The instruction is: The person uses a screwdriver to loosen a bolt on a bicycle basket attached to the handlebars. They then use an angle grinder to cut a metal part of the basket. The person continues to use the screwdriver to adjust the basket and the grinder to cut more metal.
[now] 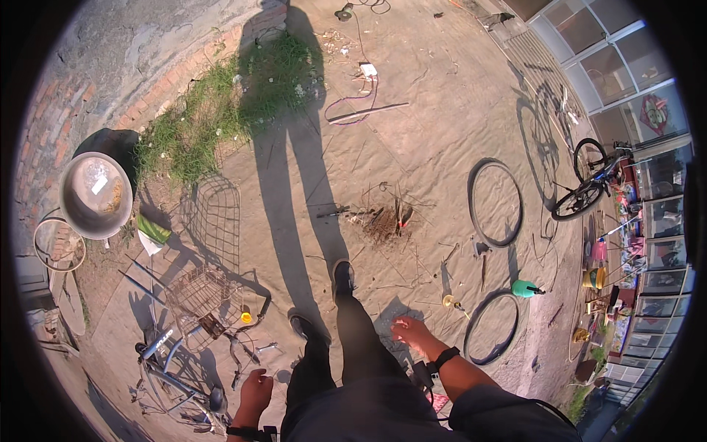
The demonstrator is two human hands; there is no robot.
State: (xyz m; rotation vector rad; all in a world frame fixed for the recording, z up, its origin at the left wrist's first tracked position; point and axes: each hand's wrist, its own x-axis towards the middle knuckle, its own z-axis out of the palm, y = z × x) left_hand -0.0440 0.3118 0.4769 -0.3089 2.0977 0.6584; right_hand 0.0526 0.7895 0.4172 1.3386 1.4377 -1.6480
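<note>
Low over the ground by my left leg hangs my left hand (256, 389), its fingers loosely bent and nothing visible in them. A bicycle frame (171, 379), lying with its parts, is nearest to it on the left. A rusty wire basket (197, 291) and a yellow round piece (246, 317) are just beyond. My right hand (414, 334) is out in front of my right thigh, fingers slightly apart and holding nothing that I can see. To its right, a black tyre (472, 341) lies on the ground near a green spray bottle (524, 288).
A second tyre (471, 199) lies farther off. Ahead is a heap of dry twigs (384, 222). A metal basin (96, 195) stands at the left near grass (221, 110). A cable with a white socket block (368, 71) crosses the ground. A bicycle (589, 188) stands by the windows.
</note>
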